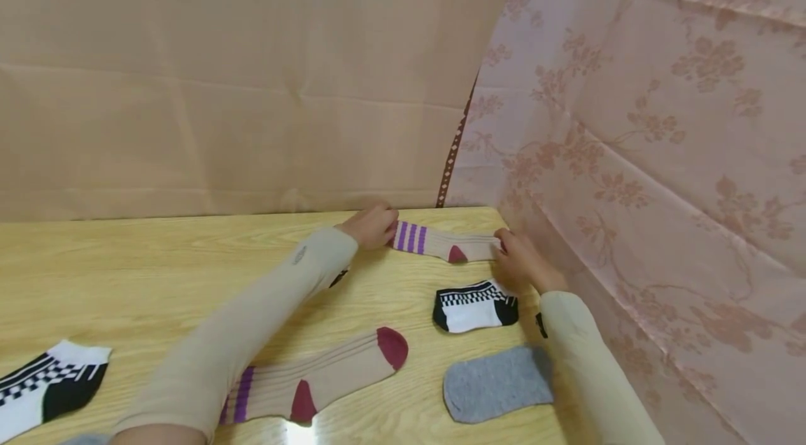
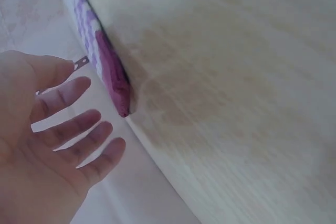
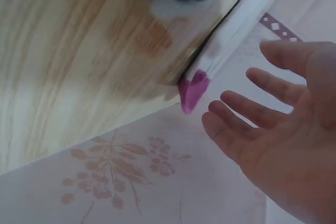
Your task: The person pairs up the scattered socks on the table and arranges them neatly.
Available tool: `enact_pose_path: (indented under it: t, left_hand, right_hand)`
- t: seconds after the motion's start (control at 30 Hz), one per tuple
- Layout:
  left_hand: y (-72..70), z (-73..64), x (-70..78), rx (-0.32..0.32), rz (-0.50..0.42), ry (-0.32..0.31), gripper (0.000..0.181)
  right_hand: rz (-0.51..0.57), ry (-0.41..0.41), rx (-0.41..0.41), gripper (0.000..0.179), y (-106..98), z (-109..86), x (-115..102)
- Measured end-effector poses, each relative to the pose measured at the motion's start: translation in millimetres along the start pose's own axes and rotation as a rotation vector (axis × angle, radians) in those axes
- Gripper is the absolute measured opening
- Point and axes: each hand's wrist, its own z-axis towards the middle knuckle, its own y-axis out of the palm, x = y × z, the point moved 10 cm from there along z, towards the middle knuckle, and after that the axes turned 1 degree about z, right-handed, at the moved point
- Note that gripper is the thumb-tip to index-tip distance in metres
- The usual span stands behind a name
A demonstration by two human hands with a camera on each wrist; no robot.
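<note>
A beige sock with purple stripes and a dark red heel (image 1: 434,241) lies flat near the table's back edge. At its striped cuff end is my left hand (image 1: 370,224). My right hand (image 1: 525,259) is by its toe end. In the left wrist view the left fingers (image 2: 84,124) are spread and slightly bent beside the sock's dark red end (image 2: 114,80), with a gap between. The right wrist view likewise shows relaxed right fingers (image 3: 252,111), apart from the dark red toe (image 3: 193,90).
Nearer on the table are a black-and-white checkered ankle sock (image 1: 475,306), a grey sock (image 1: 497,383) and a second beige striped sock (image 1: 346,371), partly behind the left sleeve. Another checkered sock (image 1: 57,382) lies far left. Beige cloth (image 1: 252,81) and floral cloth (image 1: 661,116) hang around the table.
</note>
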Motion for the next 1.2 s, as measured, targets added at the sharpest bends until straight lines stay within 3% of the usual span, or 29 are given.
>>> enact_pose_path:
  t: [0.07,0.17,0.3,0.4,0.47,0.67,0.8,0.97,1.1,1.2]
  left_hand:
    - [0.3,3.7,-1.2,-0.002,-0.014,-0.021,0.012]
    - [3.8,7.4,-2.8,-0.005,-0.022,-0.037,0.012]
    - [11.4,11.8,-5.5,-0.044,0.000,-0.052,0.012]
    - [11.2,14.5,-7.7,-0.069,0.028,-0.065,0.008]
    - [9.5,15.2,-9.3,-0.066,0.033,-0.072,0.006]
    - [13.8,12.7,-17.9,-0.092,-0.014,-0.140,0.006]
    - [13.6,11.3,-17.0,-0.078,-0.013,-0.113,0.005]
    - [12.8,5.9,-17.7,-0.047,-0.056,-0.082,0.007]
    - [10.5,0.8,-22.1,-0.028,-0.127,-0.113,0.012]
    - [4.5,-1.5,-23.0,0.008,-0.156,-0.104,0.011]
  right_hand:
    - [-0.022,0.033,-0.070,0.043,9,3.6,6]
    - [-0.067,0.005,-0.150,0.045,22,6.5,10]
    - [-0.064,-0.113,-0.161,0.036,27,7.4,8]
    - [-0.027,-0.092,-0.174,0.030,22,6.6,4]
    - [-0.004,-0.023,-0.190,0.026,16,5.1,2]
    - [-0.099,-0.020,-0.061,0.034,11,4.3,8]
    - [-0.122,-0.062,0.052,0.033,6,4.2,9]
    - [-0.052,0.016,0.040,0.016,8,6.5,22]
    - [-0.044,0.111,0.034,0.019,7,5.2,33]
    - [0.056,0.101,0.053,0.019,3,4.8,35]
